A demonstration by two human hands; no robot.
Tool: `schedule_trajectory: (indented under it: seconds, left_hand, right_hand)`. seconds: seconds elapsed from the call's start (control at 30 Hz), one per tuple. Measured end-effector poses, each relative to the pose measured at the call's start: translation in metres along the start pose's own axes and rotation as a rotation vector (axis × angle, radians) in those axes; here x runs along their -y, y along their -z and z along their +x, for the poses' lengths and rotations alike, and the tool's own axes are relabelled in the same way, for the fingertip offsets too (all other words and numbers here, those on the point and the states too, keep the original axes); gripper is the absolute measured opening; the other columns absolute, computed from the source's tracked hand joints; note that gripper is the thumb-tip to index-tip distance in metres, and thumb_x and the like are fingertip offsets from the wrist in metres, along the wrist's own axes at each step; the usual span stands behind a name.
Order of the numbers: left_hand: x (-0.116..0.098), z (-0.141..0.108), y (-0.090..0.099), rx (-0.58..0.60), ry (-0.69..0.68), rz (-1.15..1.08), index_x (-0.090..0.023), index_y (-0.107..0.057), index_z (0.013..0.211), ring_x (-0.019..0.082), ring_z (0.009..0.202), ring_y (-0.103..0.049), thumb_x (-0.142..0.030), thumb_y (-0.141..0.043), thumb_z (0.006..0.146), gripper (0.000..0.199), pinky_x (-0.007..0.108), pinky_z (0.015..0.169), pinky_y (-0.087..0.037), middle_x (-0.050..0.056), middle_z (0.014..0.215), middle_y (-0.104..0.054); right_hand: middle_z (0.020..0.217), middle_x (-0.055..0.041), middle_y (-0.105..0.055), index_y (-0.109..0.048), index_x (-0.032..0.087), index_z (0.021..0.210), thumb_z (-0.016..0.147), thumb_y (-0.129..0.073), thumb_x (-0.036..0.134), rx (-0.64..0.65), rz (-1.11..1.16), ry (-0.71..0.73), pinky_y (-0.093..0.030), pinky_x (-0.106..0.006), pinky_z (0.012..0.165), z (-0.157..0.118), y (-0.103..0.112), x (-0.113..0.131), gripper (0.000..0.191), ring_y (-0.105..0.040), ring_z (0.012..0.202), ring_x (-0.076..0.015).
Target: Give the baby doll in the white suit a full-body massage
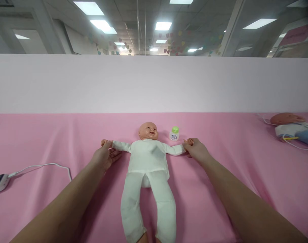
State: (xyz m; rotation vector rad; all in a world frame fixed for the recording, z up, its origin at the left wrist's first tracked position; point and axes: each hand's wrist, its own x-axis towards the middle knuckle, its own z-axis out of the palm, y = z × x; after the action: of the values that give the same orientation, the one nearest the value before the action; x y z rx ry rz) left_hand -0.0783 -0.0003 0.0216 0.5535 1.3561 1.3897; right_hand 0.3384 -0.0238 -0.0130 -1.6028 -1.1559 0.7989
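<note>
A baby doll (149, 157) in a white top and white trousers lies on its back, its head toward the wall and its arms stretched out sideways. My left hand (104, 157) grips the doll's hand on the left side, thumb on top, with the other fingers reaching under the sleeve end. On the opposite side, my right hand (197, 149) pinches the doll's other hand. Just beyond that arm, beside the doll's head, stands a small clear bottle (174, 134) with a green cap. The doll's feet are partly cut off at the bottom edge.
A pink sheet (55, 141) covers the table up to a white partition (154, 84). At far left lies a white device (0, 184) with a dark screen and a white cable (42, 164). Another doll (287, 118), with blue-and-white cloth and white tubing, lies at far right.
</note>
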Motion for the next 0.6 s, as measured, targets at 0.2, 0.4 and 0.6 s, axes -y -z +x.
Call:
schedule_trajectory:
  seconds: [0.2,0.4,0.6]
  left_hand:
    - [0.009,-0.042,-0.01,0.108,-0.653,0.531,-0.025,-0.063,0.111,0.029,0.116,-0.066,-0.049,-0.059,0.098,0.028,0.04,0.097,-0.055,0.007,0.12,-0.071]
    - [0.017,-0.078,-0.021,0.429,-0.891,1.038,-0.031,-0.069,0.127,0.031,0.107,-0.069,-0.053,-0.059,0.097,0.039,0.04,0.093,-0.053,0.006,0.126,-0.073]
    - [0.011,-0.066,-0.012,0.647,-0.97,1.175,-0.031,-0.073,0.126,0.033,0.134,-0.058,-0.039,-0.06,0.094,0.035,0.047,0.113,-0.045,0.004,0.139,-0.069]
  right_hand:
    - [0.128,-0.0091,-0.072,-0.056,0.026,0.135,0.084,-0.076,0.044,-0.097,0.174,0.139,-0.065,-0.039,0.086,-0.031,-0.021,0.036,0.058,-0.074,0.107,-0.0274]
    - [0.114,-0.004,-0.078,-0.07,0.029,0.124,0.089,-0.074,0.03,0.14,-0.126,0.782,-0.061,-0.044,0.096,-0.073,-0.042,0.052,0.035,-0.074,0.105,-0.0255]
    - [0.114,-0.0038,-0.079,-0.071,0.028,0.126,0.097,-0.061,0.015,0.373,-0.422,1.213,-0.06,-0.044,0.095,-0.083,-0.054,0.054,0.034,-0.07,0.107,-0.0243]
